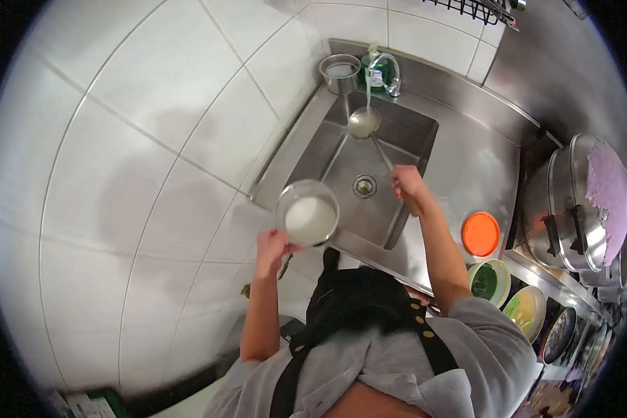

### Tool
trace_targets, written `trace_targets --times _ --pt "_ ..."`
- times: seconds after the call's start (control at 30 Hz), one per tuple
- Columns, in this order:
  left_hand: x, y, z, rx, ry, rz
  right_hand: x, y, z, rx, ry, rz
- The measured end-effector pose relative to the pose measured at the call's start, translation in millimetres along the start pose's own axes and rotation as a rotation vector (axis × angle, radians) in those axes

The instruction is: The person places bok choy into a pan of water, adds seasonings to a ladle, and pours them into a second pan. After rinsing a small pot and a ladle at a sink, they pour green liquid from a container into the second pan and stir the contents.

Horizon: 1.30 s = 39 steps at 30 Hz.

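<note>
My left hand (276,247) grips the rim of a round metal bowl (307,213) with whitish, cloudy contents, held over the sink's near left corner. In my right hand (407,186) is the handle of a ladle (364,122), its fingers wrapped round it. The ladle's round head is under the running faucet (395,80), and water falls into it. Below lies the steel sink (404,146), with its drain (364,186) in the middle of the bottom.
A metal pot (341,74) and a green soap bottle (375,73) stand behind the sink. An orange lid (481,233) lies on the right counter. Containers with green food (485,281) and a large steel pot (561,209) with a purple cloth (607,198) are further right. Tiled wall (153,160) on the left.
</note>
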State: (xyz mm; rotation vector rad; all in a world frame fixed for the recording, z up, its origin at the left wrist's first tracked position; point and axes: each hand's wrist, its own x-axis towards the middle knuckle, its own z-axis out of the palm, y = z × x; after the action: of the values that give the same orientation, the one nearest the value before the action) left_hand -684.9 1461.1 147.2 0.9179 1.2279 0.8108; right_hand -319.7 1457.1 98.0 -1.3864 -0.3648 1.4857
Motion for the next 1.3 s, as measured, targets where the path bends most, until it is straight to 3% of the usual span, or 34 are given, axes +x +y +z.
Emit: trace_targets --times 0.07,0.2,0.3,0.37,0.47,0.6,0.63,0.7,0.73,0.77,0.83,0.9,0.93,1.03,1.07,1.17,1.3 --pt "83.4 -4.0 11.4 -0.011 -0.105 0.023 12.2 19.5 2.7 -0.936 0.224 -0.366" --pt "199.6 22.3 74.7 0.077 -0.19 -0.084 -8.5 54.1 -12.0 -1.127 0.35 -0.587" --pt "284.4 25.9 121.3 0.139 -0.308 -0.14 -8.3 76.7 -37.2 -1.169 0.453 -0.524" --pt "326.8 23.8 152.8 0.118 -0.324 -0.177 0.7 70.8 -52.9 -1.185 0.674 -0.579" --pt "367.3 14.7 192.0 0.186 -0.362 -0.135 23.2 55.7 -83.9 -1.265 0.858 -0.582" --pt "384.0 18.2 220.7 0.147 -0.487 -0.19 37.2 37.0 -102.3 -1.37 0.969 -0.421" --pt "383.5 24.9 223.0 0.162 -0.515 -0.232 51.7 30.6 -106.4 -1.553 1.035 -0.587" --pt "389.4 19.6 228.9 0.178 -0.584 -0.285 91.9 -20.2 -73.2 -1.521 1.025 -0.68" --pt "393.7 16.2 231.0 0.196 -0.647 -0.335 113.4 -61.8 -45.7 -1.323 0.828 -0.786" --pt "400.2 7.8 232.6 0.182 -0.68 -0.34 143.3 -93.4 -22.0 -1.267 0.753 -0.781" --pt "407.0 -1.6 234.6 0.19 -0.68 -0.359 215.5 -136.1 -6.9 -1.315 0.665 -0.963" --pt "402.4 1.1 227.3 0.2 -0.68 -0.39 285.5 -155.2 -8.5 -1.622 0.452 -0.322" --pt "394.4 14.1 219.9 0.186 -0.699 -0.399 305.1 -163.2 -6.9 -1.739 0.395 -0.241" --pt "399.8 20.8 209.5 0.202 -0.71 -0.434 327.2 -184.5 -4.2 -1.889 0.476 -0.456" --pt "403.3 19.7 207.5 0.23 -0.702 -0.456 331.0 -178.6 -5.4 -1.885 0.477 -0.454" --pt "403.2 17.9 204.6 0.228 -0.693 -0.423 370.7 -145.3 -38.2 -1.725 0.355 -0.713" --pt "414.4 4.4 206.4 0.199 -0.693 -0.37 376.9 -146.0 -31.9 -1.66 0.318 -0.721"
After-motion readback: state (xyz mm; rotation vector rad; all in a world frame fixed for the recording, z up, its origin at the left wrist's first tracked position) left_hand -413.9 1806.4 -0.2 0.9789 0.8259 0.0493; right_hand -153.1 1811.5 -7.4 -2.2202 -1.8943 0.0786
